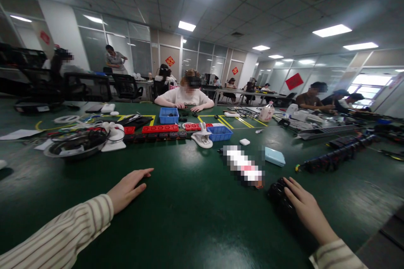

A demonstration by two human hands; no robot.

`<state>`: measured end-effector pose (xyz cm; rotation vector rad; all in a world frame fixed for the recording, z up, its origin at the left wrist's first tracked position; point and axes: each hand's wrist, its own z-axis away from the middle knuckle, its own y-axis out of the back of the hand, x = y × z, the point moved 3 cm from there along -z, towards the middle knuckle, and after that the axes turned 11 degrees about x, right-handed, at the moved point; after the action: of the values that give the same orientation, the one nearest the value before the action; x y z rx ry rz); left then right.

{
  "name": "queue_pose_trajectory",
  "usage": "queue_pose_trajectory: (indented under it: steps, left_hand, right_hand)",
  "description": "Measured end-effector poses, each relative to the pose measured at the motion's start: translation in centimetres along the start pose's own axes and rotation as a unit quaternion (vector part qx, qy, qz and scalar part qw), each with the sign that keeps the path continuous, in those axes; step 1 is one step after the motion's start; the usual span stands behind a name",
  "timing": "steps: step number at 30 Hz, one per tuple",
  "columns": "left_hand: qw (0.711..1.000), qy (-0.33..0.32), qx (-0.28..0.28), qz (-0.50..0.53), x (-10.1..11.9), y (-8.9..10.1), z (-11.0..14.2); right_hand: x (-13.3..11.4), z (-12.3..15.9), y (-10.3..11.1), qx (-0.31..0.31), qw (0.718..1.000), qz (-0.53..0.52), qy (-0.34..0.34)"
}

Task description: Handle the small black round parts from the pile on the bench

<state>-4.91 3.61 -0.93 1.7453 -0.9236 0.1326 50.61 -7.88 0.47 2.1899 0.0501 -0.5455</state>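
My left hand [130, 188] rests palm down over the green table, fingers stretched forward and thumb apart, with nothing in it. At the right, my right hand [303, 207] lies over a black glossy, rounded object [277, 192]. Its fingers and thumb are against that object, whose kind I cannot make out; part of it is hidden under the hand. Just beyond that hand sits a light blue case [274, 156]. A blurred-out white item [241, 166] lies between the hands, nearer the right one. A small white case [244, 142] is farther off.
A metal bowl of cables [75, 151] stands at left beside a white device [113, 136]. Red strips [160, 128], blue bins [168, 115] and a white clamp-like stand [202, 138] line the middle. A dark cable bundle [337, 155] lies right. Across sits a person [186, 94].
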Motion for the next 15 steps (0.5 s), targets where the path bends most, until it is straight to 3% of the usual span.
queue_pose_trajectory:
  steps: [8, 11, 15]
  left_hand:
    - [1.0, 0.003, 0.004, 0.0, 0.7, 0.2, 0.0]
    - [1.0, 0.002, 0.003, 0.005, 0.7, 0.3, 0.0]
    - [1.0, 0.001, -0.001, 0.002, 0.6, 0.2, 0.0]
  right_hand:
    - [-1.4, -1.0, -1.6, -0.018, 0.999, 0.034, -0.01]
    - [-2.2, -0.9, -0.3, 0.021, 0.996, 0.086, -0.02]
    - [-6.1, -0.3, 2.7, 0.109, 0.989, 0.034, 0.092]
